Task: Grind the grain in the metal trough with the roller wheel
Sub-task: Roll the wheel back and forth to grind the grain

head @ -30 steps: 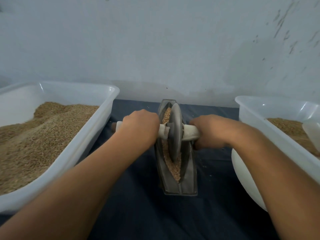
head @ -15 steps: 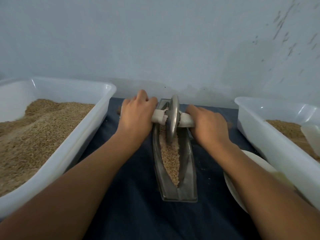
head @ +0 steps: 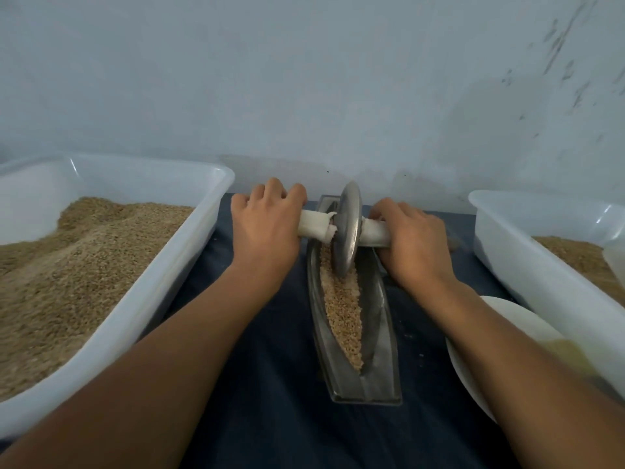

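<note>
the wheel (head: 345, 231) is held at the trough's (head: 382, 333) far end, its handle gripped by the left hand (head: 267, 228) and right hand (head: 411, 242), grain (head: 341, 309) lying nearer along the trough

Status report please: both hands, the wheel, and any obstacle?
Left hand, right hand grip the axle. Roller wheel at trough far end, on the grain. Nothing in the way.

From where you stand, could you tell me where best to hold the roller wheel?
Grip the axle on both sides of the wheel, from above, as the left hand and right hand do: the disc stands on edge in the trough.
</note>
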The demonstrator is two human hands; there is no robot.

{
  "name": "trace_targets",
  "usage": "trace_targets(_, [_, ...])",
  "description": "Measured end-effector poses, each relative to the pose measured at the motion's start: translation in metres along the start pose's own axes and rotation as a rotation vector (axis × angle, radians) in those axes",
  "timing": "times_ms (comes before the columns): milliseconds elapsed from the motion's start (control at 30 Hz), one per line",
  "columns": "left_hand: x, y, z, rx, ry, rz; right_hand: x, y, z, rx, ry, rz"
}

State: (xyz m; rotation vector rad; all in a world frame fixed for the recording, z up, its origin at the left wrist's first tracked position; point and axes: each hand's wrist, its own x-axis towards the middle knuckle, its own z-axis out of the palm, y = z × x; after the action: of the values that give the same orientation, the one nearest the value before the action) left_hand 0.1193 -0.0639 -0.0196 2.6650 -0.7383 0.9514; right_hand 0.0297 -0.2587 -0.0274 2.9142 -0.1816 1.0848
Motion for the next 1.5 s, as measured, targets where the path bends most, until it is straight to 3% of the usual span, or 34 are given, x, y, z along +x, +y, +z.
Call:
trace_targets(100, [0.0, 0.005, -0.005, 0.111, -0.074, 0.022, 0.004, 0.001, -0.008, -0.09, -0.219, 0.045])
trace_targets(233, [-0.001, 0.003, -0.016, 0.124, -0.305, -0.003, 0.007, -0.006, -0.029, -0.142, -0.445, 0.053])
trace_targets(333, [-0.006, 0.003, -0.026, 0.108, -0.4, -0.015, 0.004, -0.016, -0.04, -0.206, -0.524, 0.0])
trace_targets(500, [-0.019, 0.009, -0.041, 0.143, -0.422, 0.006, 0.003, -0.027, -0.058, -0.277, -0.666, -0.037])
trace_targets(667, [-0.025, 0.012, -0.058, 0.133, -0.503, 0.036, -0.003, -0.032, -0.072, -0.335, -0.708, -0.091])
trace_targets(1000, [-0.036, 0.012, -0.065, 0.164, -0.417, 0.124, -0.021, -0.021, -0.069, -0.208, -0.679, -0.051])
trace_targets(1300, [-0.023, 0.008, -0.029, 0.166, -0.27, 0.048, -0.013, -0.016, -0.03, -0.123, -0.292, -0.042])
trace_targets(1500, [-0.005, 0.007, -0.012, 0.161, -0.242, 0.048, 0.002, -0.011, -0.02, -0.171, -0.294, 0.013])
